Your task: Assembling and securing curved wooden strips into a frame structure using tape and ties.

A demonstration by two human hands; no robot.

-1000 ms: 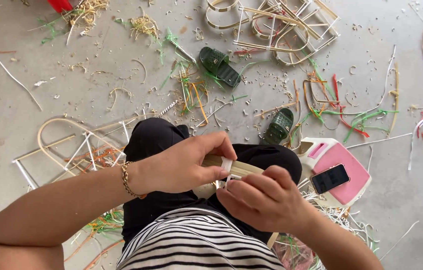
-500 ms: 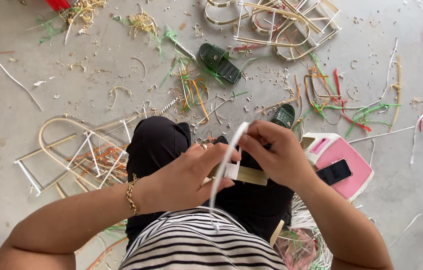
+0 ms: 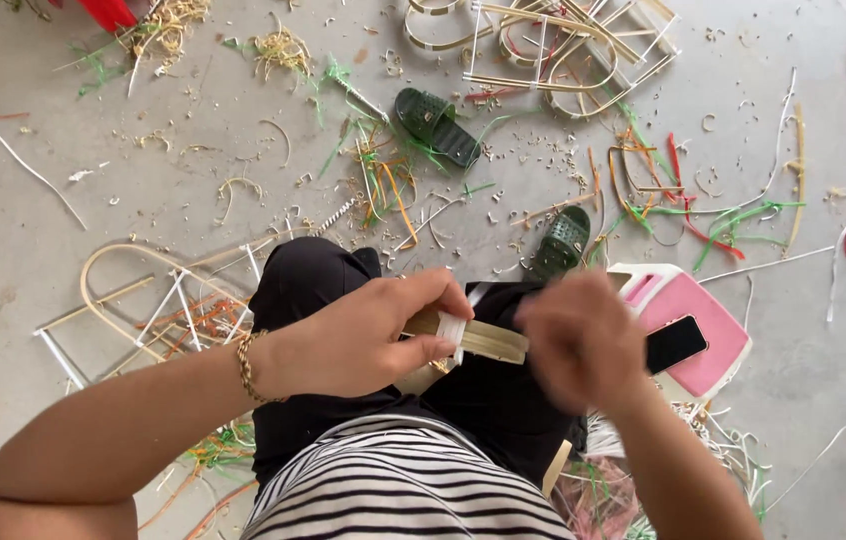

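Head view, left to right: left hand [image 3: 363, 340] pinches the pale cane bundle [image 3: 478, 340] over the lap, a white strip [image 3: 453, 335] wrapped around it. Right hand [image 3: 578, 340] is blurred beside its end; its grip is unclear. A slack pinch could let the wrap unwind.

The left hand [image 3: 363, 335] reaches in from the lower left, forearm bare, wrist slightly bent, with thumb and curled fingers pinched closed in front of the lap. The right hand [image 3: 583, 340] comes in from the lower right, its forearm angled up toward the middle; it is blurred, fingers loosely curled, so its grip cannot be made out. The two hands sit near each other, apart.
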